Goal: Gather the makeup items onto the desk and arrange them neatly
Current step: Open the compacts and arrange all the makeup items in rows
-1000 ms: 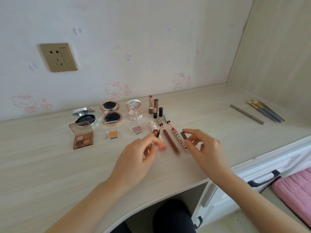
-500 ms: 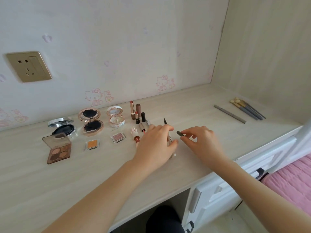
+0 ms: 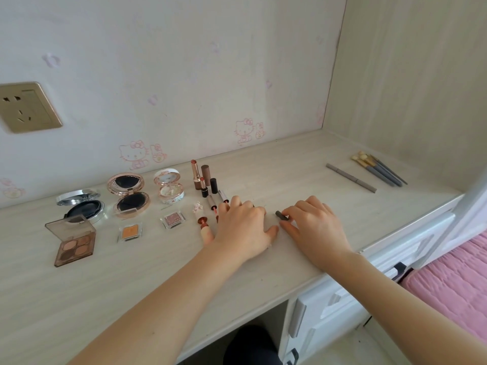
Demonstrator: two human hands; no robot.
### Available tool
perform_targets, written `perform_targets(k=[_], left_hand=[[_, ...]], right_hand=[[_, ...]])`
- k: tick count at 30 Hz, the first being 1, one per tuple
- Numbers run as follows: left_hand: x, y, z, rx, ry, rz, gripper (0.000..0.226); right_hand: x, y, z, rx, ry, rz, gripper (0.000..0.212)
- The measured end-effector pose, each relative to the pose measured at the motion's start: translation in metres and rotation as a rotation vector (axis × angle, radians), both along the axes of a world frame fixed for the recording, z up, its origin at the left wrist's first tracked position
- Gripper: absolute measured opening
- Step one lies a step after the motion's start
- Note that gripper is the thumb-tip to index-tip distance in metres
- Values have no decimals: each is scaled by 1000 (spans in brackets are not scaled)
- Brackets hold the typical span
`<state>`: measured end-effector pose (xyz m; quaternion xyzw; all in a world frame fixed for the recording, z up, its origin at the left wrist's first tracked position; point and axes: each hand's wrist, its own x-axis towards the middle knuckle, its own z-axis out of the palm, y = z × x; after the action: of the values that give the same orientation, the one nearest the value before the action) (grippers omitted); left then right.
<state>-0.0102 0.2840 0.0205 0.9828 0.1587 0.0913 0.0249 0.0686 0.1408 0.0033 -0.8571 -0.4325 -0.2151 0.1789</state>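
Head view | left hand (image 3: pixel 242 227) lowered onto desk (image 3: pixel 105 299), grip unclear | right hand (image 3: pixel 316 233) pinches dark cap (image 3: pixel 281 216)

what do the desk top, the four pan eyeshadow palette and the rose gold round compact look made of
Desk top: likely wood-look laminate, matt; pale streaky grain, little glare.
Eyeshadow palette: seemingly brown-tinted clear plastic; its raised lid is see-through.
Rose gold compact: shiny reflective rim, metal or metallised plastic; cannot tell which.
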Motion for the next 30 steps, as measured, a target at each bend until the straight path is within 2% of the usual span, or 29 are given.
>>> perform_targets(k=[8,15,21,30], left_hand=[[-30,4,-2,-99,-101,-112,52],[-34,3,-3,-96,-124,-179,45],[-24,5,-2,-89,-151,-130,40],[-14,16,-2,-98,-216,8,29]], right_hand=[[-2,-5,-2,73,64,36,17],[-2,-2,-2,18,84,79,23],[2,9,2,-20,148,118,24],[9,39,4,39,309,188,24]])
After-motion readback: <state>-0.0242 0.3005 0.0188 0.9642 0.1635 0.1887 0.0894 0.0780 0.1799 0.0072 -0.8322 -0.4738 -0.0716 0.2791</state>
